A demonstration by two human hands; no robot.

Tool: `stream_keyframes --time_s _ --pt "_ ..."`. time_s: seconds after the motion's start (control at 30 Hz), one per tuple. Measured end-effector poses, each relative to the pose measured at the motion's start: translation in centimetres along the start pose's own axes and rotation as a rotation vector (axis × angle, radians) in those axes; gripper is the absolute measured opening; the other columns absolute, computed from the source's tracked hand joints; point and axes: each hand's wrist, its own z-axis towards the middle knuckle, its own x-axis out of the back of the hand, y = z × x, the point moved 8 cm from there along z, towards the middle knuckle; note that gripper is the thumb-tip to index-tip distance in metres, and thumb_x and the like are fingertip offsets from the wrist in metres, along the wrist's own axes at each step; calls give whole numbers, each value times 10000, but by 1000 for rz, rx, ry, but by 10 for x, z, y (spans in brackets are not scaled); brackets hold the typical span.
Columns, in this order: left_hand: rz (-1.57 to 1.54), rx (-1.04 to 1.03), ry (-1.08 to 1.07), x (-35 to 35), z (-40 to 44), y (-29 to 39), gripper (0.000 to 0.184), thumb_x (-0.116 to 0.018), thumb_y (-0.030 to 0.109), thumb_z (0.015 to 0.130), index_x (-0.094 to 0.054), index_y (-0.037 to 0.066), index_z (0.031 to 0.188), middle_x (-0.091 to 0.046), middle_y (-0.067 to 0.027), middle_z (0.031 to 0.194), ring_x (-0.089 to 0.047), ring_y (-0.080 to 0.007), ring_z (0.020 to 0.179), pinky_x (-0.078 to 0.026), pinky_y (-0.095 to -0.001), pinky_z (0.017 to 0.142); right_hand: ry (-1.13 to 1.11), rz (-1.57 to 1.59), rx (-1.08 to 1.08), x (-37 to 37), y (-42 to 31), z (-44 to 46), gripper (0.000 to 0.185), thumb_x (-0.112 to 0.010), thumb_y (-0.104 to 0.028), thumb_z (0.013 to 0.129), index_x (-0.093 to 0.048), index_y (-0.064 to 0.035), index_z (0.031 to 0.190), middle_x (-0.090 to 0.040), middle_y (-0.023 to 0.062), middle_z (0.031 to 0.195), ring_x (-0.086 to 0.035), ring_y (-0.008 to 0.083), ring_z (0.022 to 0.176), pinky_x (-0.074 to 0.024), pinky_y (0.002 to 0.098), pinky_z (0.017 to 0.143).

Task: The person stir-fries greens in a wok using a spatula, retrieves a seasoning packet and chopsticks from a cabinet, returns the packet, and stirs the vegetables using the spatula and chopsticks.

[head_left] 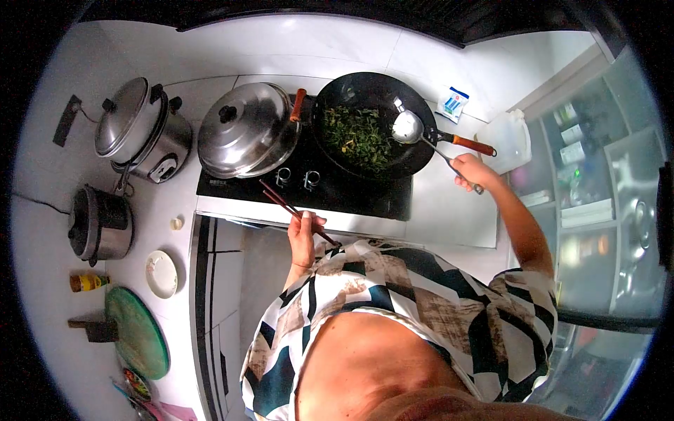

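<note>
My right hand (472,172) is closed around the handle of a metal ladle (438,149). The ladle's bowl is over the right side of a black wok (368,85); something white shows in it, but I cannot tell whether it is seasoning or glare. Chopped leafy greens (357,139) lie in the wok. The wok's wooden handle (474,145) points right, just above my right hand. In front of the stove, my left hand (303,235) grips a pair of brown chopsticks (279,199), their tips pointing up and left.
A lidded steel pan (247,133) stands left of the wok on the black gas stove (351,200). A rice cooker (163,151), a dark lidded pot (105,223), a small plate (163,274) and a green chopping board (137,333) line the left counter. Behind the wok lies a seasoning packet (453,105).
</note>
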Motion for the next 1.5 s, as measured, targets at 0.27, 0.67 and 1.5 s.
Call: stream_keyframes --time_s 0.27,0.67,1.5 --pt "14 19 14 14 -11 -13 210 -456 224 968 -523 39 892 -612 -54 756 -558 -114 668 -453 -248 626 -474 -103 32 -58 -16 16 373 -435 -388 951 -581 -51 1018 -531 44 578 -426 66 376 -340 215 322" --pt "27 26 -24 9 -15 -10 218 -473 249 964 -529 42 921 -622 -62 757 -553 -118 655 -456 -253 624 -140 579 125 -77 -11 36 285 -468 -311 953 -502 -29 977 -498 30 631 -410 67 400 -331 218 316" --pt "50 41 -81 -3 -18 -13 214 -445 242 973 -518 45 934 -627 -62 751 -544 -106 621 -448 -239 583 -725 1215 -35 -120 -38 65 363 -441 -300 967 -498 35 1094 -465 7 688 -398 22 440 -327 164 333"
